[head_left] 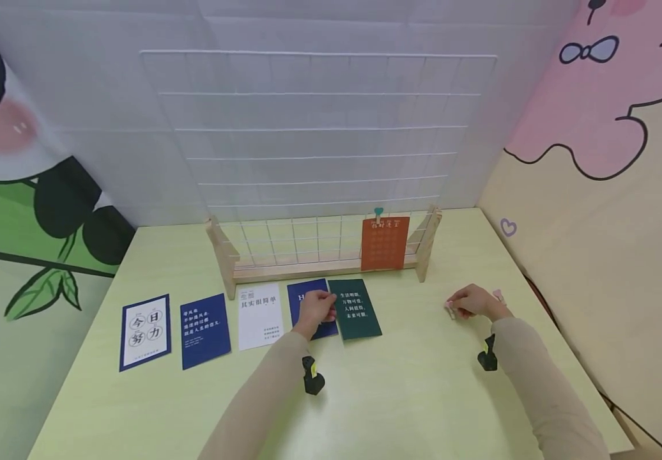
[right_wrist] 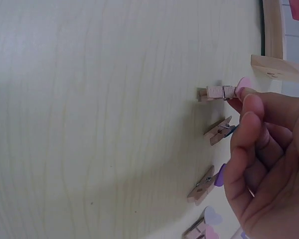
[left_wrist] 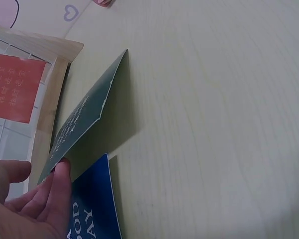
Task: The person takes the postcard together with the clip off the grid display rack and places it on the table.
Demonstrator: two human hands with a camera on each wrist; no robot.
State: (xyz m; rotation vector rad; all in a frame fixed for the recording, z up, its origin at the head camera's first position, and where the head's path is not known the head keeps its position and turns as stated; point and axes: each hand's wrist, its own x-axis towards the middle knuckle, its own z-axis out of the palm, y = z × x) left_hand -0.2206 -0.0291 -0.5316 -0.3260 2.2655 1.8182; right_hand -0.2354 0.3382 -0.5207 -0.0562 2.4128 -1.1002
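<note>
At its left edge, my left hand point(head_left: 315, 313) holds a dark green card point(head_left: 356, 310) with white writing. In the left wrist view that card point(left_wrist: 84, 117) is tilted up off the table, with fingers under its edge and the thumb above. Partly behind this hand lies a blue card point(left_wrist: 92, 199) with white letters. My right hand point(head_left: 471, 301) pinches a small wooden clothespin point(right_wrist: 223, 92) by its pink heart end, close over the table. Beside it lie clothespins with a teal end point(right_wrist: 220, 131), a purple end point(right_wrist: 205, 184) and pink and white hearts point(right_wrist: 202, 228).
A white wire grid point(head_left: 319, 128) stands in a wooden base point(head_left: 325, 271) at the back of the table. On its lower right hangs an orange-red card point(head_left: 385, 246) under a teal heart clip point(head_left: 378, 214). To the left lie a white card point(head_left: 259, 319), a blue card point(head_left: 204, 332) and a blue-bordered card point(head_left: 146, 332).
</note>
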